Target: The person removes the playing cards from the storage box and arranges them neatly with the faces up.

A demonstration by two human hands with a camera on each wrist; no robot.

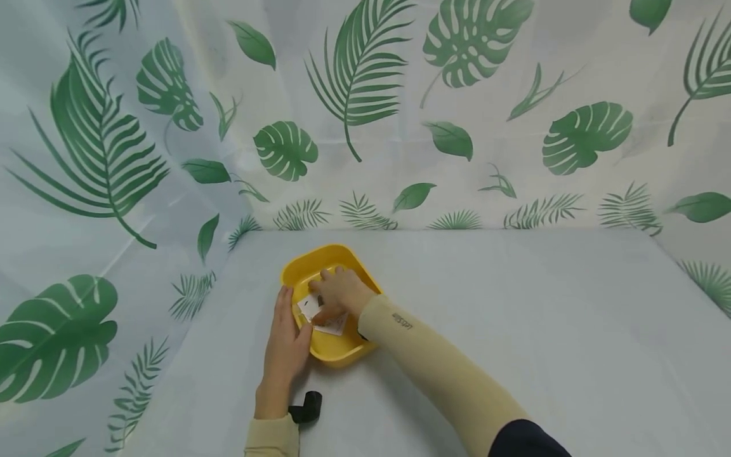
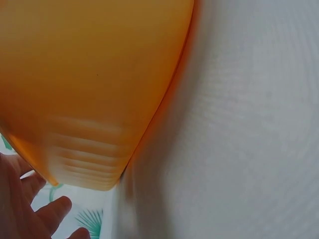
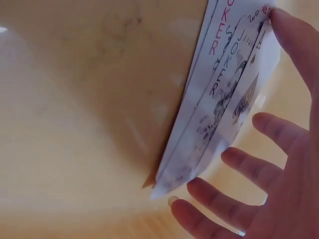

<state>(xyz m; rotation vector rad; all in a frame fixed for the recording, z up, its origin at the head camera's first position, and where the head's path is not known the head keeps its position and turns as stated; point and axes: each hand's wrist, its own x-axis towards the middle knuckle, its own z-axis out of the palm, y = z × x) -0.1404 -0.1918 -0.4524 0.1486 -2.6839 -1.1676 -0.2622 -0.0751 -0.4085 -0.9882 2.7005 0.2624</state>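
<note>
So there's a yellow tray (image 1: 297, 270) sitting on the white table (image 1: 514, 317), pushed toward the back left corner, near the leaf-print curtain (image 1: 365, 95). The left hand (image 1: 285, 346) lies flat along the tray's left rim, fingers straight, not gripping anything. The right hand (image 1: 341, 293) is down inside the tray, thumb and fingers spread around a few playing cards (image 3: 219, 109), jokers on top, tilted up on edge against the tray floor. A small black object (image 1: 308, 406) lies on the table just beside the left wrist. Loads of open table off to the right; left and back are hemmed in by the curtain.
</note>
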